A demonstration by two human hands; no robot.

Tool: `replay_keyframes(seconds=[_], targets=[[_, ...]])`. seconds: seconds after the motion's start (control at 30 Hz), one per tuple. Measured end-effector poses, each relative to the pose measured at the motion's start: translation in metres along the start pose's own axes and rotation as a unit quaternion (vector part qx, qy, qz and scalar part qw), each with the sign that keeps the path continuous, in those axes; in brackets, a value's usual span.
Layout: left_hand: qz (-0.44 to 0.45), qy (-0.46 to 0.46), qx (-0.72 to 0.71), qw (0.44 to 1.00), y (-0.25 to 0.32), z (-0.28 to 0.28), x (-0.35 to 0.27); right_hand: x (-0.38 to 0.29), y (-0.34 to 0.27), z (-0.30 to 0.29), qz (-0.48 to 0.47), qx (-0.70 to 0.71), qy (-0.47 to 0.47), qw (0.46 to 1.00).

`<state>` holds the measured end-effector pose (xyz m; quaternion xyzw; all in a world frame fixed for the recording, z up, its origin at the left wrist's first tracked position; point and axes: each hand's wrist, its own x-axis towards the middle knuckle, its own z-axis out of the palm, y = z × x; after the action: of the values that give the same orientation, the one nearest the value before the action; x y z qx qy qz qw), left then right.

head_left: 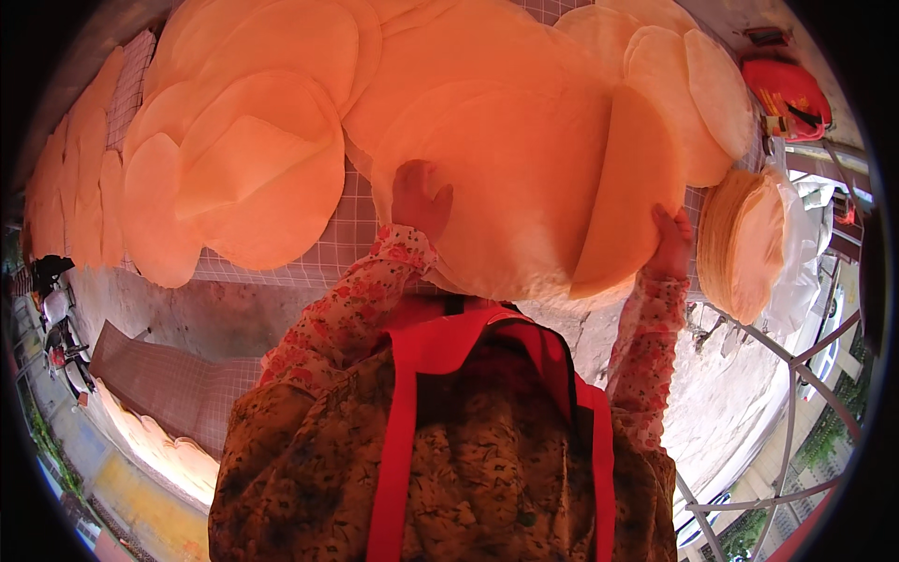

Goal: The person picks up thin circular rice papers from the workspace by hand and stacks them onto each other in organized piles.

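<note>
A large, thin round flatbread sheet (484,190) lies before me on a pile of similar overlapping sheets. Its right side is folded over into a half-moon flap (632,183). My left hand (421,197) rests on the left part of the sheet, thumb apart from the fingers, holding nothing. At the flap's lower right edge is my right hand (671,239), its thumb against the rim and its fingers curled. Part of that grip is hidden by the angle.
More overlapping sheets (267,175) cover the left of the checked table cover (351,225). A thick stack of rounds (741,246) stands at right beside clear plastic (797,260). A red bag (786,98) lies behind it. Metal bars (790,393) cross at lower right.
</note>
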<state>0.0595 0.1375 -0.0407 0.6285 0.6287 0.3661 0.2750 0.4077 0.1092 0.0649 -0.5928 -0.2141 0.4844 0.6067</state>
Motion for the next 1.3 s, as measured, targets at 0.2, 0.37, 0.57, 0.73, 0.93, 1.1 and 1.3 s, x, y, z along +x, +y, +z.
replay_keyframes(seconds=[0.2,0.37,0.57,0.73,0.93,1.1,1.3], targets=[[-0.085,0.031,0.026,0.996,0.003,-0.030,-0.017,-0.062,-0.152,-0.003,-0.069,-0.103,0.028,0.992],[-0.242,-0.091,-0.033,0.966,-0.007,-0.042,-0.017,-0.067,-0.055,0.070,-0.089,-0.237,-0.144,0.957],[-0.348,-0.281,-0.306,0.841,-0.014,-0.045,-0.014,-0.078,0.102,0.136,-0.299,-0.408,-0.259,0.823],[-0.352,-0.255,-0.511,0.742,-0.010,-0.044,-0.020,-0.101,0.108,0.169,-0.278,-0.467,-0.233,0.807],[-0.342,-0.246,-0.543,0.727,-0.011,-0.037,-0.024,-0.105,0.110,0.169,-0.320,-0.505,-0.200,0.776],[-0.344,-0.229,-0.530,0.740,-0.005,-0.035,-0.025,-0.096,0.121,0.162,-0.347,-0.492,-0.195,0.774],[-0.422,-0.149,-0.441,0.778,-0.010,-0.030,-0.026,-0.051,0.102,0.090,0.009,-0.292,-0.278,0.915]])
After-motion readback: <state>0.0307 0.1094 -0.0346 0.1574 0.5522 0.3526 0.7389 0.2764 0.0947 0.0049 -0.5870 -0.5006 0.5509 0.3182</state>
